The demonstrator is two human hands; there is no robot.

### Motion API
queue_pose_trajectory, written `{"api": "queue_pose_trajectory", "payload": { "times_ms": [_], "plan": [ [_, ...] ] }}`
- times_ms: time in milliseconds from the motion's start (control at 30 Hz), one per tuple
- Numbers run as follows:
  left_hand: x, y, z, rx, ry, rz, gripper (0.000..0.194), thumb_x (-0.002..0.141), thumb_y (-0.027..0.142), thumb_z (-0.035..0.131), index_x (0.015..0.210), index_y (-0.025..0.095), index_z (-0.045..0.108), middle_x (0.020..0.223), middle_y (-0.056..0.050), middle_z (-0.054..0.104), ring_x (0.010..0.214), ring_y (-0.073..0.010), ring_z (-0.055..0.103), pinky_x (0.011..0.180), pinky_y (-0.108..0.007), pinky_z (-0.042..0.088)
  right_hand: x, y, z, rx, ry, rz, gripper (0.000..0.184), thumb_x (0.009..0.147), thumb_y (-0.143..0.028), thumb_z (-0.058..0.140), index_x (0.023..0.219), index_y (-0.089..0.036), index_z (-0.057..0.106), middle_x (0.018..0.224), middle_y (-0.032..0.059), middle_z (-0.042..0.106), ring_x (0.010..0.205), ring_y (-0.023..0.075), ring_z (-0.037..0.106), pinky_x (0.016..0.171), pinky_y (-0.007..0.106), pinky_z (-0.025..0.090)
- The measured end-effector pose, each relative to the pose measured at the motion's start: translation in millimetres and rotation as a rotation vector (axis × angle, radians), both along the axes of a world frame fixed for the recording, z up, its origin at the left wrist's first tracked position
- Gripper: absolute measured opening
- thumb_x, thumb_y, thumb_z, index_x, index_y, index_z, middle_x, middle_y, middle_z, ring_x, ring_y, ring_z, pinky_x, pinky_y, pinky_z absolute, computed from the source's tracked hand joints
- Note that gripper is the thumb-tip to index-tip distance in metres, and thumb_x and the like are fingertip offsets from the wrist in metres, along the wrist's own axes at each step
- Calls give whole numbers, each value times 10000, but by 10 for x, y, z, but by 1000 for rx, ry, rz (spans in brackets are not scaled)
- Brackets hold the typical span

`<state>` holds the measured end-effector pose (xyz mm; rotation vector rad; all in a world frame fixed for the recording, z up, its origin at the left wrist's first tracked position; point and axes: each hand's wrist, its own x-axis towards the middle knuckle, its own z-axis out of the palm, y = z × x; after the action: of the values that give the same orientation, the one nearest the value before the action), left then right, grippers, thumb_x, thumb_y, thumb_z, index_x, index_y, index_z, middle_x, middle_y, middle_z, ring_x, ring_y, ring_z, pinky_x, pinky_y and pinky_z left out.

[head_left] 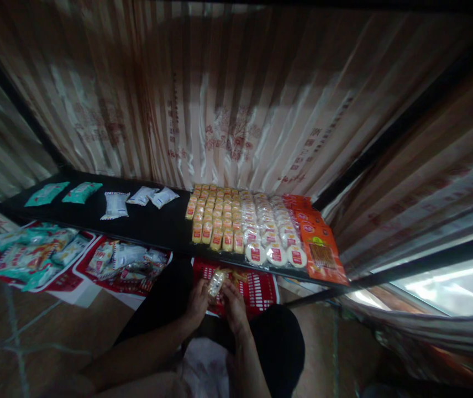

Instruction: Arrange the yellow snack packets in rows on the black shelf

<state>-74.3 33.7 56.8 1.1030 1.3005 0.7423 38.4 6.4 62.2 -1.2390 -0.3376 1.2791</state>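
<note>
Between my two hands is a small snack in a clear, shiny wrapper (pixel 217 282). My left hand (pixel 198 301) grips its left side, and my right hand (pixel 232 298) has its fingers closed on the right side. Both hands are over a red plastic basket (pixel 261 290) that stands below the shelf edge, with a few yellowish packs in it. Just above, on the black shelf (pixel 157 224), are rows of yellow wrapped cakes (pixel 215 215). To their right lie round white wrapped cakes (pixel 276 254) and orange snack bags (pixel 323 251).
Green packs (pixel 82 192) and white packs (pixel 115 205) lie on the shelf's left part. Two more red baskets, one with green bags (pixel 33 254), the other with mixed packs (pixel 129 257), stand on the floor at left. A pleated curtain (pixel 228 99) hangs behind; a dark frame bar (pixel 385 138) slants at right.
</note>
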Motion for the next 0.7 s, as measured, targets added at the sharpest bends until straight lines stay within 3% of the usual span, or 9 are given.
{"api": "queue_pose_trajectory", "payload": {
  "times_ms": [333, 500, 700],
  "plan": [
    [52, 7, 33, -159, -92, 73, 194, 844, 316, 398, 845, 173, 529, 482, 56, 501, 384, -82, 435, 436, -196, 347, -59, -31, 194, -7, 20, 16, 380, 488, -404, 831, 766, -200, 671, 564, -40, 611, 466, 93, 497, 452, 218, 374],
    [24, 15, -1, -166, -58, 52, 144, 826, 266, 420, 781, 178, 524, 462, 61, 500, 375, -70, 427, 430, -183, 331, -43, -30, 155, 0, -62, 56, 364, 521, -425, 809, 789, -208, 689, 597, -32, 609, 484, 98, 484, 475, 234, 380],
    [39, 4, -31, -200, -160, 96, 152, 809, 276, 463, 697, 182, 506, 443, 67, 482, 376, -57, 424, 431, -165, 328, -35, -24, 55, -3, -164, 95, 402, 554, -495, 772, 832, -218, 683, 598, -20, 592, 490, 113, 474, 478, 247, 359]
  ]
}}
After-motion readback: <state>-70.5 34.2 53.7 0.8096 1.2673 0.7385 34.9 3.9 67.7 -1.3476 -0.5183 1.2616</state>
